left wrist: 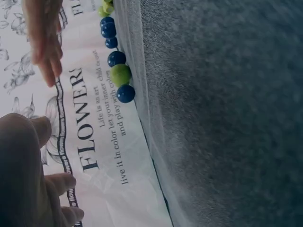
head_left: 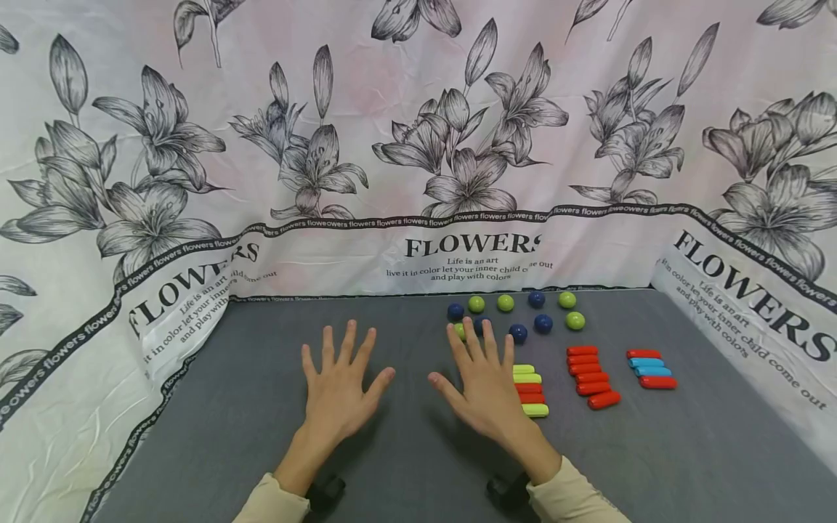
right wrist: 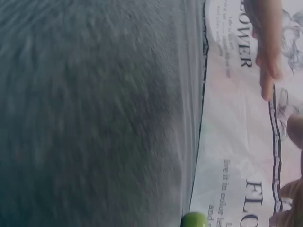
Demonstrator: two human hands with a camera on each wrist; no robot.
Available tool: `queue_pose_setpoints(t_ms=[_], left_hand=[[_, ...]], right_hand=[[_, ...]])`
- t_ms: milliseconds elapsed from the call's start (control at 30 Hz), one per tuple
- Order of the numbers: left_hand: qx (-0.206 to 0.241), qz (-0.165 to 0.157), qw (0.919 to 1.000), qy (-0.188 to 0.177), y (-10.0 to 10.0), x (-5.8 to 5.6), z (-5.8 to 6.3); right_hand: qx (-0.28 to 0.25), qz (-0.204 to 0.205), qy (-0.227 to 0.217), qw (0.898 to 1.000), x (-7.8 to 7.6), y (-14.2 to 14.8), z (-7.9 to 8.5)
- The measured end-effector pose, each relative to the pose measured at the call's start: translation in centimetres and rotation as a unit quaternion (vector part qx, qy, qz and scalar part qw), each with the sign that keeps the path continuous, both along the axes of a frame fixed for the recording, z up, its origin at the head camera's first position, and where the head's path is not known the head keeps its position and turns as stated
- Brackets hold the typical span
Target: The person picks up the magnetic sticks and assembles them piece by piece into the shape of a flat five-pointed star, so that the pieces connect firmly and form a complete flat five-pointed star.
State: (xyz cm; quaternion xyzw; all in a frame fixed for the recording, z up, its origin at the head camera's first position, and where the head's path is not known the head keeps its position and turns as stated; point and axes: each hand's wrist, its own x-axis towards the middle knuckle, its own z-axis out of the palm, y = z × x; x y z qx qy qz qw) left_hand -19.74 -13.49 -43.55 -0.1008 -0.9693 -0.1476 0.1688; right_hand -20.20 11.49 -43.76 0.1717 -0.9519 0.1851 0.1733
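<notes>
My left hand (head_left: 341,396) hovers palm down over the grey table, fingers spread and nothing held. To its right, my right hand (head_left: 489,396) is held the same way, also without anything in it. Beside and partly behind the right hand lies a column of yellow-green and red short rounded sticks (head_left: 530,388). Its fingertips overlap the near part of a group of shiny dark blue balls (head_left: 518,333) and green balls (head_left: 575,320). In the left wrist view, blue balls (left wrist: 125,93) and a green ball (left wrist: 120,74) appear past the left fingers.
Further right are a column of red sticks (head_left: 592,378) and a shorter stack of red and light blue sticks (head_left: 649,370). A flower-printed cloth (head_left: 366,254) stands along the back and sides of the grey table (head_left: 216,407). Dark straps (head_left: 325,494) circle the wrists.
</notes>
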Motion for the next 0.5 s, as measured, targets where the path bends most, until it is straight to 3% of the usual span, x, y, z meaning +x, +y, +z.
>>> queue_pose_setpoints(t_ms=[267, 500], left_hand=[[0.036, -0.031, 0.9986, -0.021, -0.8, -0.3, -0.6], [0.035, -0.052, 0.9955, -0.072, -1.7, -0.7, -1.1]], right_hand=[[-0.061, 0.070, -0.010, 0.996, -0.4, 3.5, 0.4], [-0.060, 0.073, -0.021, 0.995, -0.4, 7.1, -0.1]])
